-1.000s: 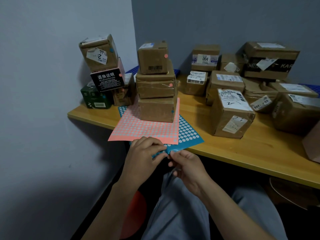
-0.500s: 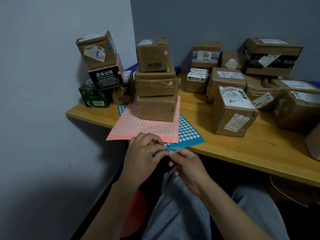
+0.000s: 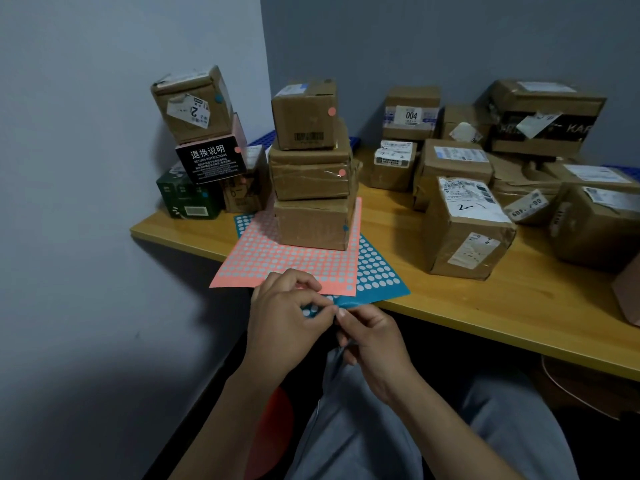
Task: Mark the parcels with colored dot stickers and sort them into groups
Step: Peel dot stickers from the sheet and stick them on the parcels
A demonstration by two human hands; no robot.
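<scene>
— Hardly moved since half a second ago: left hand (image 3: 284, 317) and right hand (image 3: 374, 344) kept at the near corner of the blue sticker sheet (image 3: 377, 271), with fingertips pressed closer together and the corner bent up a little more.

— Gripping what, exactly?

— Left thumb and forefinger pinching the sheet edge. Right fingertips curled, nipping the same corner, probably at one dot. Cannot tell about any lifted dot; too small.

— Lying where?

— On the table (image 3: 485, 306) edge, partly under the pink sheet (image 3: 287, 258), at 6 o'clock from the stack of three boxes (image 3: 311, 168).

— Meaning what for the task?

— Seems to be at the peeling step, nothing newly marked. Next dot likely for a bare parcel at 3 o'clock, perhaps the box with the handwritten label (image 3: 464, 237).
</scene>
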